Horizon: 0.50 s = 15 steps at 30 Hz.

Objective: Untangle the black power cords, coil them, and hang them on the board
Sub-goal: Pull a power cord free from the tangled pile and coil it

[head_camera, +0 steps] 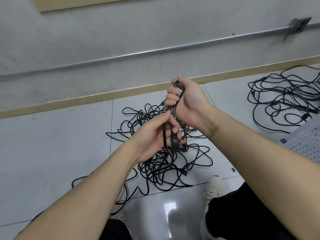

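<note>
My right hand grips the top of a folded bundle of black power cord, held upright above the floor. Below it, my left hand pinches the same bundle's lower strands, and a black plug hangs by its fingers. Under both hands a big tangle of black cords lies spread on the grey floor tiles. A second loose tangle of black cords lies at the right, near the wall. A grey perforated board shows at the right edge, partly hidden by my right forearm.
A grey wall with a metal conduit and a beige skirting strip runs across the back. My white shoe and black trouser legs are at the bottom, close to the cord pile. Bare floor tiles stretch to the left.
</note>
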Motion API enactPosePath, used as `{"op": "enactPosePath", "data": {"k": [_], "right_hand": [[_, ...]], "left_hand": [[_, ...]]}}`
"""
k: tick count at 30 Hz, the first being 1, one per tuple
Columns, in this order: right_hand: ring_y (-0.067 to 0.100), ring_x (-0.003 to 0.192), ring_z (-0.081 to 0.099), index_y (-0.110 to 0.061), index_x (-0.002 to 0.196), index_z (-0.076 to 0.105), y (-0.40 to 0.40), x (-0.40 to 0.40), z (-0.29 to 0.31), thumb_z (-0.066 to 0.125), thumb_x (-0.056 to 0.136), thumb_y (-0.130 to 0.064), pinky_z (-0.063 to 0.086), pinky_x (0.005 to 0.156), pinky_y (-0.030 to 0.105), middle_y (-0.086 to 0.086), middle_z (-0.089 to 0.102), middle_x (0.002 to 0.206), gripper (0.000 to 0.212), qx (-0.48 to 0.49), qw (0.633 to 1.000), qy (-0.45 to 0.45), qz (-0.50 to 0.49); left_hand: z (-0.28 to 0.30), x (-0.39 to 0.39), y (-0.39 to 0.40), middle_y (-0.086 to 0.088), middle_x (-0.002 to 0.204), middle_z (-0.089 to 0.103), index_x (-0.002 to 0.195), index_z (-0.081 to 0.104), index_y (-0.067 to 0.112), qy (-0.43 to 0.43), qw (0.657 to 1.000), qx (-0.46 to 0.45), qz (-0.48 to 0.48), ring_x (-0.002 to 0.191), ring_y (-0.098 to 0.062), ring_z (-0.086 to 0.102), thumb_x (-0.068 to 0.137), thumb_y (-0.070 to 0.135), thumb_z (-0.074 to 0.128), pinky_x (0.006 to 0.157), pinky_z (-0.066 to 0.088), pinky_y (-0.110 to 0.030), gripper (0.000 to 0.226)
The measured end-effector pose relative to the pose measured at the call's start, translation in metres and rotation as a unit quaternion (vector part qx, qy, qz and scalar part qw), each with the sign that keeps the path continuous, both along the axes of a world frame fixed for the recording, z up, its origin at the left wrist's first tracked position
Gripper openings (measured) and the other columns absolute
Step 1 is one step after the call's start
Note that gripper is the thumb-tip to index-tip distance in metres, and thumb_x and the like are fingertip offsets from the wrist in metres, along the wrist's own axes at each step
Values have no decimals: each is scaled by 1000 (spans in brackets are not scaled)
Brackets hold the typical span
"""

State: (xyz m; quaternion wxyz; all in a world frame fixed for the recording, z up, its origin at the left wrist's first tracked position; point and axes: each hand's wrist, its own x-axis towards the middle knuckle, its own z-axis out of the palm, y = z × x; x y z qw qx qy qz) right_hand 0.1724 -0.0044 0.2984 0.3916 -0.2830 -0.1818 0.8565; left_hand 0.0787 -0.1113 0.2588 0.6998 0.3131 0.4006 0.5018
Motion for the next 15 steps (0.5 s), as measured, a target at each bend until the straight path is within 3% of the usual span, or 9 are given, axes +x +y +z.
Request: {"op": "enactPosePath", "data": {"k": [2,5,10,13,15], "right_hand": [[8,39,23,-15,84,49,7,0,-3,38,109,-32,24,39,19,-5,28,50,32,11,1000,-8,14],[9,37,20,-19,73,43,16,4,-9,34,110,-36,22,39,20,-6,24,49,42,13,999,-36,31],[11,40,22,-22,69,37,14,4,-23,34,109,-36,28,38,21,-5,25,51,43,21,990,-139,33],[19,54,50,-19,82,48,15,7,-25,30,110,-46,49,57,29,2,53,61,43,63,982,-174,27],[26,79,67,-14,105,58,18,12,-29,23,107,-58,57,72,36,11,73,88,56,79,981,-172,51]], "left_hand": [[1,-4,3,2,73,46,95,61,15,22,999,-25,-2,68,-16,48,100,40,45,69,50,-32,31],[-1,-10,7,4,72,42,96,60,15,103,994,-46,-10,60,-11,43,107,37,42,55,42,-25,31],[-4,-17,10,6,69,42,94,63,18,317,944,-9,-95,60,-8,41,111,34,39,54,38,-22,34],[-10,-17,9,7,67,41,99,64,17,287,956,-4,-51,59,-8,39,111,31,38,55,36,-21,32],[-12,-17,9,7,67,42,102,64,17,224,975,-3,4,60,-9,38,111,29,38,56,35,-22,30]]}}
